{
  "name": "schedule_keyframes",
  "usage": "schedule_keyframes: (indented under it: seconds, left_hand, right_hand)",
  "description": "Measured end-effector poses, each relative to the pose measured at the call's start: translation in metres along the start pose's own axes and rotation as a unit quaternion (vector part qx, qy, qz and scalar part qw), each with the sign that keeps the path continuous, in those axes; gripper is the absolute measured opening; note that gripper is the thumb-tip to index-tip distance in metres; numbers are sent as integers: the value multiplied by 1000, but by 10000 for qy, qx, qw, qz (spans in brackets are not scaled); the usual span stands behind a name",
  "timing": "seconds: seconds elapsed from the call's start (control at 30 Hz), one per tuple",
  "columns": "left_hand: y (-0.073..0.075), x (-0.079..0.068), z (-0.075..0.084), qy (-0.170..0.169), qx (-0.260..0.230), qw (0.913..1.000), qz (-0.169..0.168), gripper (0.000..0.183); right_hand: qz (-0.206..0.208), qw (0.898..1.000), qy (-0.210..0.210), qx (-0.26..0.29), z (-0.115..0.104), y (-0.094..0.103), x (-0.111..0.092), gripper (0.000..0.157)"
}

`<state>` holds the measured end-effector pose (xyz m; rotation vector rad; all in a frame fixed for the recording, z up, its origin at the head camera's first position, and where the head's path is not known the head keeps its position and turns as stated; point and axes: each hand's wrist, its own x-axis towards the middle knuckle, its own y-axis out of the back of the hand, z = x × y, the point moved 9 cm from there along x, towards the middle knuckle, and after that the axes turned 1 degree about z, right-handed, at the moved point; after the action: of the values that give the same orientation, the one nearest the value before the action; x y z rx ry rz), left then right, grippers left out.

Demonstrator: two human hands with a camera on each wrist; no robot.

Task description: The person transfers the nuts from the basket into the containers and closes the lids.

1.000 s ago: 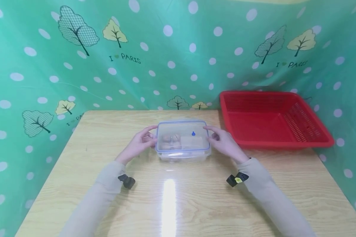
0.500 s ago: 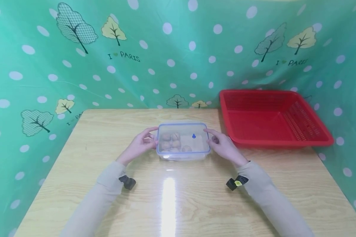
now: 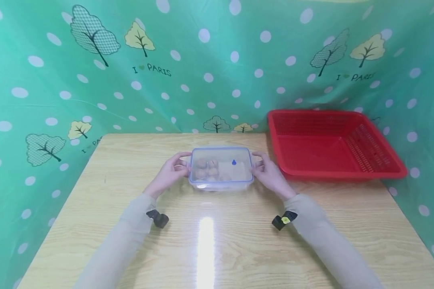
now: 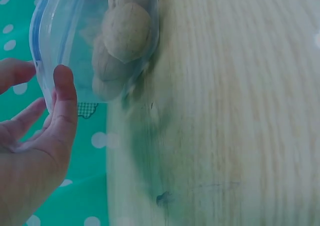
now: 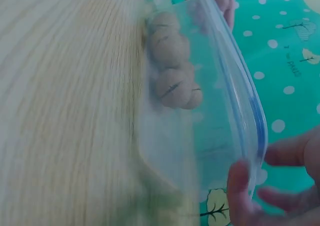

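A clear plastic food container [image 3: 238,185] with a blue-edged lid [image 3: 220,154] is at the middle of the table, between both hands. Through its walls, several round tan walnuts [image 5: 172,85] with dark crack lines show, bunched towards the left end. My left hand [image 3: 170,173] grips the left end, thumb [image 4: 65,85] at the near side and fingers at the lid's edge. The right hand [image 3: 269,172] grips the opposite end in the same way, its thumb [image 5: 239,178] low on the rim. A blue valve [image 3: 234,162] marks the lid's right half.
A red plastic basket [image 3: 341,175] with slotted walls stands at the table's back right, close to the right hand. Behind the wooden table [image 3: 130,156] hangs a green dotted cloth [image 3: 188,48]. Each wrist carries a small black camera.
The container first came slightly nearer, then moved back and a little left, with both hands still on it. Walnuts inside shifted. The right forefinger has slid from the lid's corner to its end.
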<state>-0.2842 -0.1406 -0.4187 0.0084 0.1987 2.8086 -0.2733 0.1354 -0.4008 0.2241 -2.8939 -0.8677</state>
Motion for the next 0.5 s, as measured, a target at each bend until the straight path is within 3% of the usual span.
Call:
schedule_keyframes:
  seconds: [0.13, 0.2, 0.33, 0.5]
  left_hand:
    - [1, 8, -4, -4, 62, 9999, 98, 54]
    - [1, 10, -4, 34, 105, 9998, 185, 54]
    - [4, 12, -6, 139, 192, 9992, 335, 54]
    - [5, 8, -5, 160, 248, 9985, 457, 52]
  right_hand:
    - [781, 9936, 249, -783, -9, 10, 3, 35]
    - [978, 9872, 383, -1197, -15, 12, 4, 30]
    - [903, 9824, 412, -1583, -21, 11, 9, 28]
    - [587, 9867, 217, -1499, -21, 9, 15, 31]
